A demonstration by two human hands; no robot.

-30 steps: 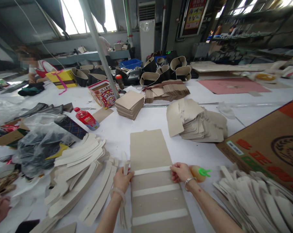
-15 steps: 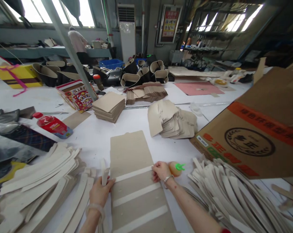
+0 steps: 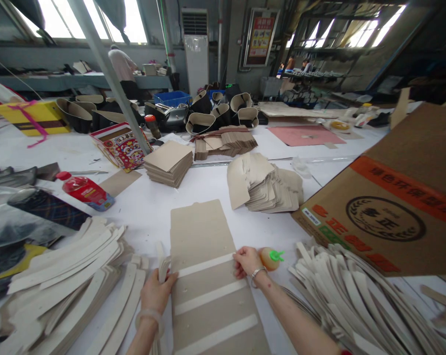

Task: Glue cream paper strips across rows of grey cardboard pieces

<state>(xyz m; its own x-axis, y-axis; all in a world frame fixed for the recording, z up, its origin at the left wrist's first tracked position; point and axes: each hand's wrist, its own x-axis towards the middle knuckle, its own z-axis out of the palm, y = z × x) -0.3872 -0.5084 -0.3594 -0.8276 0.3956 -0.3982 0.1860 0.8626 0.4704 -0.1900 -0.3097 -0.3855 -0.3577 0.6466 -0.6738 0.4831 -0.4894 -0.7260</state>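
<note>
A long beige cardboard panel (image 3: pixel 202 229) lies on the white table in front of me, with several pale strips running across it. My left hand (image 3: pixel 157 291) is closed round a small bundle of narrow cardboard strips (image 3: pixel 163 260), its thumb at the panel's left edge. At the right edge, my right hand (image 3: pixel 246 263) pinches the end of the uppermost pale strip (image 3: pixel 207 265). A glue bottle (image 3: pixel 269 259) with a green nozzle stands just right of that hand. Lower strips (image 3: pixel 210 297) lie roughly parallel on the panel.
Curved cardboard strips are heaped at left (image 3: pixel 67 276) and right (image 3: pixel 352 291). Beyond the panel sit a pile of cut cardboard pieces (image 3: pixel 265 182) and a stack of cardboard sheets (image 3: pixel 169 162). A large carton (image 3: pixel 389 217) stands right; a red bottle (image 3: pixel 84 190) lies left.
The whole view has shifted slightly to the right. Both hands keep their places at the panel's edges, and the strips look the same.
</note>
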